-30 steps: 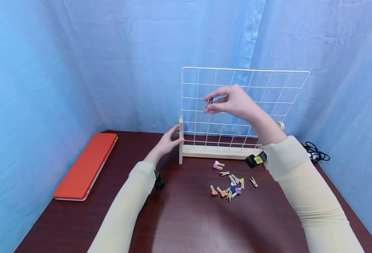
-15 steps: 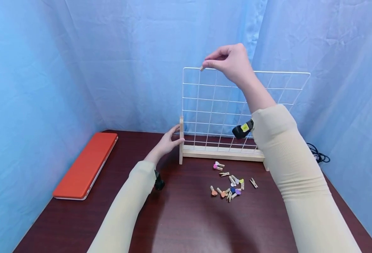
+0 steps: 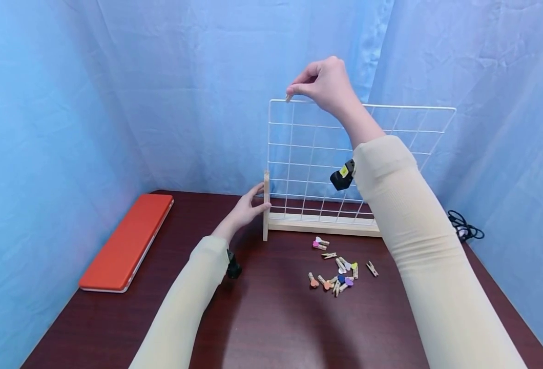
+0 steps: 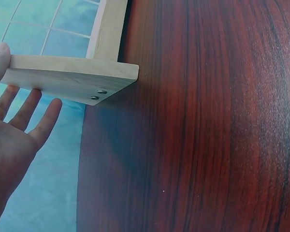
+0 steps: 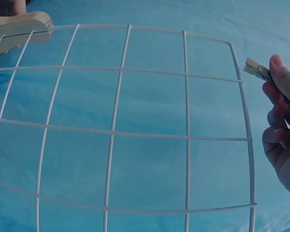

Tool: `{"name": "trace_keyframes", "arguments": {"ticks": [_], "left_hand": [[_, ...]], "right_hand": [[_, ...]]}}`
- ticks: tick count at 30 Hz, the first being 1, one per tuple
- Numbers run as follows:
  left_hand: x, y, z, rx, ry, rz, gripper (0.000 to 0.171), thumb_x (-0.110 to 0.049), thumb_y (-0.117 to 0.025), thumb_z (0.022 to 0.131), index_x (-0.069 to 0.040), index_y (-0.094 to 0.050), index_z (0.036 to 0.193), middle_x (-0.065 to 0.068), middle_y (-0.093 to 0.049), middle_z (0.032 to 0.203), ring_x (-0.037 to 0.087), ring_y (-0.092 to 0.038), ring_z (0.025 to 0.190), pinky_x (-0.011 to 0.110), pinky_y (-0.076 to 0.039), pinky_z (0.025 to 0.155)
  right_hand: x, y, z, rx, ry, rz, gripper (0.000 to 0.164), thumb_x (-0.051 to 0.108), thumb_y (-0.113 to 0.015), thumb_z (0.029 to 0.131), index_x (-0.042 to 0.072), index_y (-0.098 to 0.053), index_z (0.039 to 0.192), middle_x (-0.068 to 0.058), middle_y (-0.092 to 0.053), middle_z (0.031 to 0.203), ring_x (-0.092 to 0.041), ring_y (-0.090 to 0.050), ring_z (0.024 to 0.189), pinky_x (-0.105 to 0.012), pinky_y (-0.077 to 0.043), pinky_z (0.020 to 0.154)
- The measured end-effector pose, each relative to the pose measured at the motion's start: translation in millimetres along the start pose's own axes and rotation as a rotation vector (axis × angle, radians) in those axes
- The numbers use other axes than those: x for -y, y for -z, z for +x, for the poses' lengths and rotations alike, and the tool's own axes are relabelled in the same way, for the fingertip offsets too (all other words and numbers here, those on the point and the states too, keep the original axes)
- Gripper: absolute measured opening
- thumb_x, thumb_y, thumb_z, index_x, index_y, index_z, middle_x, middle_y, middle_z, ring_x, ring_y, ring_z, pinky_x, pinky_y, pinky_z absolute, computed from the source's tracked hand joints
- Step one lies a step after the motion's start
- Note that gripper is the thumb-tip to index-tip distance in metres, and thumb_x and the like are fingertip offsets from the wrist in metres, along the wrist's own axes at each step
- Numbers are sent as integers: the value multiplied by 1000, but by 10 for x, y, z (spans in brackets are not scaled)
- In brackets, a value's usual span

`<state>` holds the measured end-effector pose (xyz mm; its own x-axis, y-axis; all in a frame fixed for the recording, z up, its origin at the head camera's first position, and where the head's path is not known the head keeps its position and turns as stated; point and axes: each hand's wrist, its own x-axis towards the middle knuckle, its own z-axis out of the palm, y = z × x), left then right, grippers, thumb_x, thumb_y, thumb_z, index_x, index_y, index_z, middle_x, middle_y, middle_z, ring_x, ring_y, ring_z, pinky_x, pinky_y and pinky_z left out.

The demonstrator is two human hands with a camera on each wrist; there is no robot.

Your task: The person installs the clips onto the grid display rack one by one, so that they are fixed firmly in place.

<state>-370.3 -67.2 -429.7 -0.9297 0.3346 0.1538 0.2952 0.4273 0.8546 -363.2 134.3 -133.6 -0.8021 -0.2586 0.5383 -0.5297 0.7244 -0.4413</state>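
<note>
Up top, right hand (image 3: 324, 84) pinches a small wooden clothespin (image 3: 289, 97) between thumb and fingertip, tip of the peg right at the top wire of the white wire grid panel (image 3: 327, 154), near its left corner. Grid is thin white metal rod, square cells, standing upright in a pale wooden base (image 3: 319, 224) with a flat upright end board (image 3: 266, 205). Left hand (image 3: 248, 207) has its fingers straight and spread, thumb against that end board. Dark reddish wood-grain table (image 3: 262, 318). Loose pile of tiny clothespins with coloured heart tips (image 3: 338, 269) near the base. Flat orange rectangular case (image 3: 126, 241) far left. Black cable (image 3: 465, 225) at right.
</note>
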Motion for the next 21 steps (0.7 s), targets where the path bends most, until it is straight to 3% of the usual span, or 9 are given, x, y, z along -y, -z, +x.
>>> {"name": "trace_keyframes", "arguments": {"ticks": [12, 21], "left_hand": [[5, -9, 4, 0, 2, 6, 73, -48, -57, 81, -29, -20, 142, 1, -33, 141, 21, -27, 130, 45, -30, 103], [-8, -35, 9, 8, -19, -8, 72, -46, -57, 83, -28, -21, 142, 3, -33, 141, 25, -28, 130, 46, -31, 102]], "right_hand": [[-55, 0, 57, 38, 19, -80, 33, 47, -63, 74, 18, -74, 84, -1, -69, 83, -13, -55, 69, -24, -34, 54], [-112, -29, 38, 48, -6, -70, 34, 46, -63, 75, 17, -73, 89, -1, -68, 87, -11, -56, 74, -23, -38, 59]]}}
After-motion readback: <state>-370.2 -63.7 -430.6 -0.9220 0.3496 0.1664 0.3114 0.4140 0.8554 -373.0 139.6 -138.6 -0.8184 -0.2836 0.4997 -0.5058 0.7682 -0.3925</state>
